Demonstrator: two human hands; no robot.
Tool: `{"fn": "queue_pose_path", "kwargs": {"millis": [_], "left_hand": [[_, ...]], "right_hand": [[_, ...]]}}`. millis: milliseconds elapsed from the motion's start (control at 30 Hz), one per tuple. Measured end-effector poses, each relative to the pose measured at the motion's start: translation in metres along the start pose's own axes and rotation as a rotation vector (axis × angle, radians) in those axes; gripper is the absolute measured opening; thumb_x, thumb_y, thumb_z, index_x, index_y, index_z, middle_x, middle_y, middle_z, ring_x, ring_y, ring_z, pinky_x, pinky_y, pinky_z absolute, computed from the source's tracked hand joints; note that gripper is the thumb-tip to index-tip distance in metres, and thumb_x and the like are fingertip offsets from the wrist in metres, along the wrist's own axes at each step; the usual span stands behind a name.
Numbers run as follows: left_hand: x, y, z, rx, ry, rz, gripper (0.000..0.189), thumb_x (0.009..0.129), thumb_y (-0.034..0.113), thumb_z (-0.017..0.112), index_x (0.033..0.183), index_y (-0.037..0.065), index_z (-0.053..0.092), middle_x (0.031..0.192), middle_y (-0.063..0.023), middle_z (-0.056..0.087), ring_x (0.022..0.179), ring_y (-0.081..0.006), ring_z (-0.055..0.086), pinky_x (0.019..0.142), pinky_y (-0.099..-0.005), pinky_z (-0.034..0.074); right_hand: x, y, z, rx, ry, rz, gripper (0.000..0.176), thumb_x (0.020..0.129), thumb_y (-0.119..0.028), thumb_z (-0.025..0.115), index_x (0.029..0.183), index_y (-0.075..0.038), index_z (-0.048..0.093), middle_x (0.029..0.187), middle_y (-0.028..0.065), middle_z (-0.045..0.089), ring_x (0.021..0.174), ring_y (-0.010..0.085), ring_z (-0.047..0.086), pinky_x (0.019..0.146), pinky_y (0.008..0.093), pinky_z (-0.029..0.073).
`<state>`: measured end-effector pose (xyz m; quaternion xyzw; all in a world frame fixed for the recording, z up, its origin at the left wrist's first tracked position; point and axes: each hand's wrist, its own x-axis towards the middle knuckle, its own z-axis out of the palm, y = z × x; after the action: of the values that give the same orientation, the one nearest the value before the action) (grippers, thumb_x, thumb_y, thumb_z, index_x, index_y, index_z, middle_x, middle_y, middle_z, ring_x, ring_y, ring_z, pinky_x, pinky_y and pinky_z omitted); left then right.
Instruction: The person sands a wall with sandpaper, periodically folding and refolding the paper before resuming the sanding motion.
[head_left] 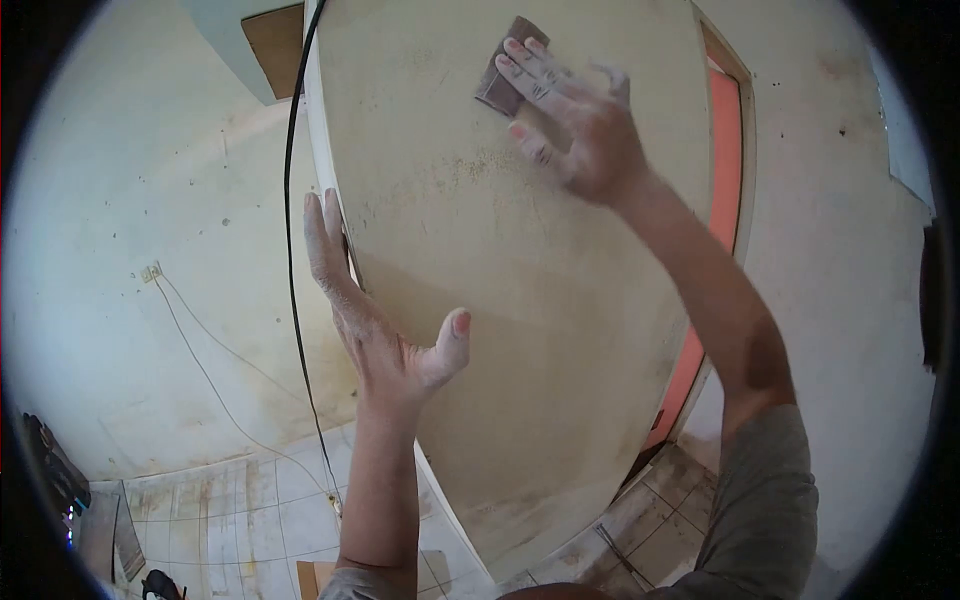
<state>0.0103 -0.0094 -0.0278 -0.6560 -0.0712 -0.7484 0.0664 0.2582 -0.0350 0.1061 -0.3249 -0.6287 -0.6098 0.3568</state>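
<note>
My right hand (590, 125) presses a folded piece of dark brown sandpaper (510, 75) against the upper part of a beige wall (500, 330), fingers lying over it and thumb held lower. Pale dust coats the fingers of both hands. Lower down, my left hand (375, 320) is at the wall's left edge, fingers stretched upward and thumb out to the right. Nothing is in it. A rough, speckled patch (470, 165) marks the wall below the sandpaper.
Just left of the wall's edge hangs a black cable (291, 200). A socket (151, 272) with thin wires sits on the left wall. At right stands a coral-coloured door (724, 160) in a frame. Stained white tiles (240, 515) cover the floor, with a thin rod (622, 555) near the wall's base.
</note>
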Motion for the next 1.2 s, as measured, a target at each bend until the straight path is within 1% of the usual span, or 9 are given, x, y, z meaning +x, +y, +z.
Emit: {"fn": "queue_pose_path", "kwargs": {"millis": [233, 333, 467, 533, 633, 733, 867, 967, 1200], "left_hand": [[0.000, 0.000, 0.001, 0.013, 0.002, 0.025, 0.139, 0.073, 0.082, 0.069, 0.163, -0.003, 0.004, 0.158, -0.0336, 0.027, 0.147, -0.0433, 0.037, 0.115, -0.0584, 0.038], [0.000, -0.004, -0.001, 0.042, -0.004, 0.065, 0.138, 0.074, 0.081, 0.068, 0.162, -0.004, 0.006, 0.157, -0.0332, 0.027, 0.146, -0.0427, 0.037, 0.115, -0.0573, 0.039], [0.001, -0.004, -0.001, -0.003, -0.005, 0.055, 0.134, 0.075, 0.079, 0.068, 0.162, -0.005, 0.008, 0.158, -0.0321, 0.027, 0.147, -0.0422, 0.037, 0.116, -0.0560, 0.038], [0.008, 0.002, -0.001, -0.029, -0.011, 0.017, 0.132, 0.076, 0.076, 0.069, 0.162, -0.005, 0.009, 0.158, -0.0309, 0.029, 0.147, -0.0414, 0.037, 0.116, -0.0551, 0.038], [0.006, -0.002, 0.000, -0.062, -0.023, 0.022, 0.128, 0.079, 0.072, 0.070, 0.162, -0.004, 0.010, 0.158, -0.0293, 0.029, 0.148, -0.0402, 0.035, 0.116, -0.0544, 0.037], [0.010, -0.003, 0.001, -0.018, -0.026, 0.081, 0.127, 0.079, 0.071, 0.071, 0.162, -0.003, 0.011, 0.158, -0.0288, 0.028, 0.149, -0.0397, 0.034, 0.117, -0.0554, 0.036], [0.008, 0.003, 0.001, -0.083, -0.028, 0.037, 0.131, 0.078, 0.074, 0.071, 0.163, -0.002, 0.007, 0.160, -0.0297, 0.023, 0.151, -0.0412, 0.030, 0.118, -0.0583, 0.034], [0.007, 0.005, 0.001, -0.139, -0.021, 0.017, 0.134, 0.078, 0.077, 0.070, 0.163, -0.002, 0.003, 0.162, -0.0304, 0.019, 0.152, -0.0422, 0.027, 0.118, -0.0588, 0.034], [0.005, -0.001, 0.000, -0.147, -0.053, 0.042, 0.136, 0.077, 0.077, 0.070, 0.162, -0.004, 0.001, 0.163, -0.0317, 0.014, 0.153, -0.0443, 0.024, 0.120, -0.0589, 0.032]], "right_hand": [[-0.097, -0.078, -0.016, 0.267, -0.099, 0.050, 0.069, 0.086, -0.049, 0.064, 0.147, -0.018, 0.060, 0.154, 0.0055, 0.058, 0.143, 0.0208, 0.053, 0.115, 0.0497, 0.025], [-0.109, -0.052, -0.023, 0.090, -0.210, -0.106, 0.068, 0.085, -0.048, 0.068, 0.147, -0.022, 0.059, 0.156, 0.0003, 0.055, 0.145, 0.0164, 0.050, 0.109, 0.0517, 0.034], [-0.076, -0.012, 0.001, 0.091, -0.080, -0.138, 0.064, 0.088, -0.041, 0.066, 0.149, -0.026, 0.057, 0.158, -0.0004, 0.053, 0.144, 0.0171, 0.051, 0.113, 0.0564, 0.028], [-0.036, 0.001, 0.008, 0.007, 0.009, -0.022, 0.065, 0.089, -0.041, 0.064, 0.151, -0.024, 0.055, 0.159, 0.0026, 0.051, 0.145, 0.0202, 0.050, 0.114, 0.0598, 0.025], [0.020, 0.013, -0.015, 0.148, -0.177, 0.179, 0.065, 0.105, -0.041, 0.044, 0.155, 0.001, 0.045, 0.163, 0.0243, 0.040, 0.154, 0.0382, 0.033, 0.125, 0.0557, 0.017], [-0.009, 0.004, 0.017, 0.049, 0.109, 0.109, 0.067, 0.090, -0.041, 0.062, 0.153, -0.021, 0.053, 0.161, 0.0050, 0.049, 0.147, 0.0227, 0.048, 0.114, 0.0609, 0.024], [-0.107, -0.067, -0.006, 0.256, -0.105, 0.206, 0.071, 0.088, -0.041, 0.060, 0.156, -0.020, 0.050, 0.163, 0.0049, 0.047, 0.151, 0.0242, 0.042, 0.116, 0.0607, 0.021], [-0.150, -0.090, -0.017, 0.233, -0.241, 0.258, 0.072, 0.088, -0.042, 0.059, 0.156, -0.021, 0.050, 0.162, 0.0043, 0.047, 0.153, 0.0234, 0.040, 0.116, 0.0607, 0.023], [-0.052, -0.028, 0.002, 0.117, -0.011, 0.169, 0.064, 0.093, -0.042, 0.057, 0.153, -0.018, 0.053, 0.160, 0.0051, 0.050, 0.151, 0.0236, 0.041, 0.114, 0.0622, 0.023]]}}
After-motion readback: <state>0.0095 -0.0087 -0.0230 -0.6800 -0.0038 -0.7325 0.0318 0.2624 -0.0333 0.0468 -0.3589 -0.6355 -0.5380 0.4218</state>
